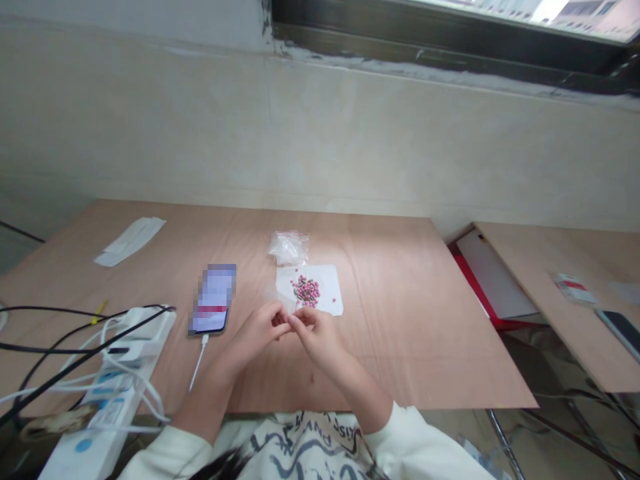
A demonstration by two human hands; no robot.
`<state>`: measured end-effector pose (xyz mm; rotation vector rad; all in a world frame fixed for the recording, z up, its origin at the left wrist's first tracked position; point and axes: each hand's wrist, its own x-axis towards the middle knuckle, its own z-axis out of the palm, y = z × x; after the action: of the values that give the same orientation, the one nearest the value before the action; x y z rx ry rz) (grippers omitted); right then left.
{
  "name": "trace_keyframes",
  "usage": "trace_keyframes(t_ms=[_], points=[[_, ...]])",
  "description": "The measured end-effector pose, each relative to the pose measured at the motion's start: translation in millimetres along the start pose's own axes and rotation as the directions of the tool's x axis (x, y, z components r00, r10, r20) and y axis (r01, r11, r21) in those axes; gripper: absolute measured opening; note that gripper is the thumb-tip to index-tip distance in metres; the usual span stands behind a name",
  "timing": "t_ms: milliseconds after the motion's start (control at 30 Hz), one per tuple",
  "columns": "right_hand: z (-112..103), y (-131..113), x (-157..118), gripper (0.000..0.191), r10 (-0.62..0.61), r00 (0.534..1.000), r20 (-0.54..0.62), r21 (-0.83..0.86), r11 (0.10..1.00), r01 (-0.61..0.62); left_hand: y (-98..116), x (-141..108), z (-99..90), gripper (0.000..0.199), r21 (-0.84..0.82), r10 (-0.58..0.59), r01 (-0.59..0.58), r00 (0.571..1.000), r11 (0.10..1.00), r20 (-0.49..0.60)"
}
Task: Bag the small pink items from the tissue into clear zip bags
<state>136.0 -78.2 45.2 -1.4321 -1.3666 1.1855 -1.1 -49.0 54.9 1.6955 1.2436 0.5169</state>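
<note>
My left hand (265,325) and my right hand (318,333) meet fingertip to fingertip just in front of a white sheet of paper (327,283). Both are closed in a pinch; what sits between the fingers is too small or too hidden to name. A faint translucent patch, perhaps clear plastic, shows beyond the left fingers. On the paper lies a pile of small pink and dark beads (306,291), with a few loose ones around it. Behind the paper rests a bunch of clear plastic bags (290,248).
A phone (215,300) with a white cable lies left of my hands. Farther left are a white power strip (125,393) with tangled cables and white paper strips (131,241). A second table (565,253) stands at the right, beyond a gap; a wall backs the wooden table (415,320).
</note>
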Motion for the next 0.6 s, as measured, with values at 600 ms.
trace_keyframes(t_ms=[600], points=[[-8,0,8,0.026,0.312,0.947,0.073,0.339,0.885,-0.318,-6,5,2.2,0.017,-0.064,0.081,-0.083,0.996,0.994,-0.044]])
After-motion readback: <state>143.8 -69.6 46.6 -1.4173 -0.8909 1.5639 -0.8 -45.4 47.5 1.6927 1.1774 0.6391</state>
